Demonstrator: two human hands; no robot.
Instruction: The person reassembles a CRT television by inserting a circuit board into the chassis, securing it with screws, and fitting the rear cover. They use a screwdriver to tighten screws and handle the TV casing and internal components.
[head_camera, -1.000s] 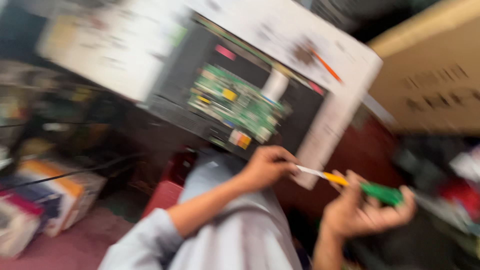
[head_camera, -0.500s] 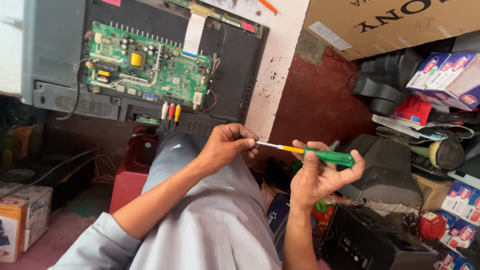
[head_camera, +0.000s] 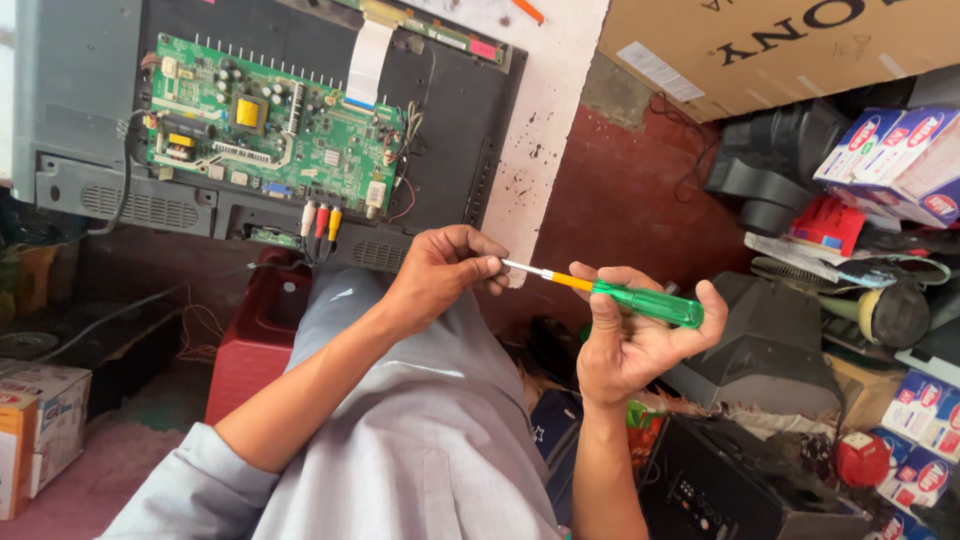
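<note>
The left hand (head_camera: 445, 272) is pinching the tip of the green screwdriver (head_camera: 610, 293) cradled in the right hand (head_camera: 625, 345), the circuit board (head_camera: 270, 130) lying untouched.

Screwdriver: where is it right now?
The screwdriver sits mid-frame in the head view, handle in the right hand, tip pinched by the left hand, below the circuit board.

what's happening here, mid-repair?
A person sits facing an opened flat-panel set with its green circuit board exposed. The right hand holds a green-handled screwdriver roughly level, while the left hand pinches its metal tip. Neither hand touches the board. A red container stands below the set, and stacked small boxes and old equipment sit to the right.
</note>
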